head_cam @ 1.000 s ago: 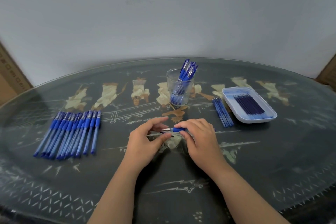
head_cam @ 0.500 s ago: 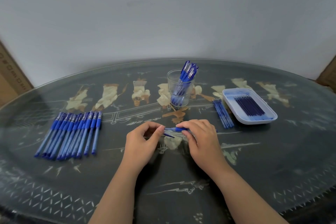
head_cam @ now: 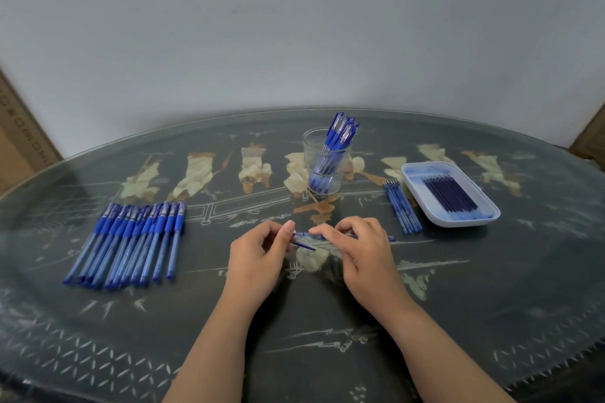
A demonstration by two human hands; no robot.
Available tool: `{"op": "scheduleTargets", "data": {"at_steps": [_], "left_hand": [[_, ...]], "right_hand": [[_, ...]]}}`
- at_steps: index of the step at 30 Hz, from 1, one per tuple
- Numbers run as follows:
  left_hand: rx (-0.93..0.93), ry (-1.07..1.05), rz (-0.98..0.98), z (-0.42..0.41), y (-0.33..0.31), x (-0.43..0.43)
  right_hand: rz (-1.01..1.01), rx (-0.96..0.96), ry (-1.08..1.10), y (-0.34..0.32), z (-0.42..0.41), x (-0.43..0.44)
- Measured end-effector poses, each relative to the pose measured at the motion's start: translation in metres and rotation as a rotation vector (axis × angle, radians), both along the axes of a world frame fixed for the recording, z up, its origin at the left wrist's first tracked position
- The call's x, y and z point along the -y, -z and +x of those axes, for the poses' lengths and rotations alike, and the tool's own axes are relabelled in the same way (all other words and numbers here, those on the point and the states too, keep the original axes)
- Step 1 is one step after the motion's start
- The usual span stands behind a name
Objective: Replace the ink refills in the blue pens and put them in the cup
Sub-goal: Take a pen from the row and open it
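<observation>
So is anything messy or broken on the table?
Mostly neat. The white tray on the right has blue smears on its floor beside the refills, maybe leaked ink. The left hand and right hand hold one pen between them.

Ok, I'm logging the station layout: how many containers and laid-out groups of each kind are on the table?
Glass cup: 1
White tray: 1
Row of pens: 1
Loose refill bundle: 1
Total: 4

Open table [head_cam: 262, 206] lane toward cup [head_cam: 327, 160]; pen row [head_cam: 131, 239] blocks left, loose refills [head_cam: 402, 208], tray [head_cam: 465, 222] right.
</observation>
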State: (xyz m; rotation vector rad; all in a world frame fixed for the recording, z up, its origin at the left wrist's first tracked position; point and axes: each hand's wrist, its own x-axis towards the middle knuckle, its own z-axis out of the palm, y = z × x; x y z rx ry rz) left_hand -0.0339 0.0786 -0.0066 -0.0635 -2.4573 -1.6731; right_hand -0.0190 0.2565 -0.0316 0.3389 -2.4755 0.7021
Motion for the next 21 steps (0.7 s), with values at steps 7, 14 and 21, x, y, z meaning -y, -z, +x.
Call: {"op": "scheduleTargets", "data": {"at_steps": [7,14,21], "left_hand": [[-0.035,-0.138,0.111,0.001,-0.002,0.005],[-0.123,-0.058,-0.37,-0.004,0.012,0.014],[-0.122,-0.021,-0.441,-0.009,0.016,0.012]], "right_hand": [[-0.015,-0.005,0.011,0.002,-0.002,-0.001],[-0.023,-0.038,0.017,0.002,-0.002,-0.001],[-0.007,-0.038,0.029,0.0,0.0,-0.001]]}}
